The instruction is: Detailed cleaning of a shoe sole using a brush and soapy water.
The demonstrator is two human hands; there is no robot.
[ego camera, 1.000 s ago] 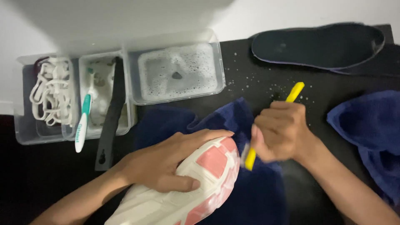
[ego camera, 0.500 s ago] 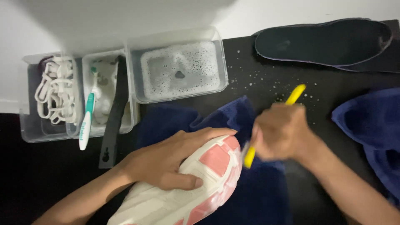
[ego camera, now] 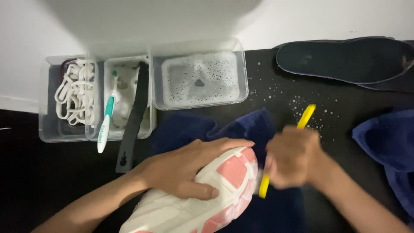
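Note:
A white shoe (ego camera: 202, 203) with pink sole patches lies sole-up on a dark blue towel (ego camera: 241, 129). My left hand (ego camera: 185, 166) grips it across the sole and holds it down. My right hand (ego camera: 293, 157) is closed around a yellow-handled brush (ego camera: 305, 117). The brush's lower end sits against the toe edge of the shoe. This hand is blurred with motion.
At the back stand three clear tubs: one with foamy water (ego camera: 198, 80), one holding a green-white toothbrush (ego camera: 105, 121) and a black strip (ego camera: 133, 116), one with white laces (ego camera: 75, 95). Dark insoles (ego camera: 345, 58) lie at back right; another blue cloth (ego camera: 388, 146) lies on the right. Foam specks dot the black mat.
My right hand has moved the yellow brush slightly down along the shoe's toe edge. The view has shifted, so everything sits lower and further right. My left hand keeps its grip.

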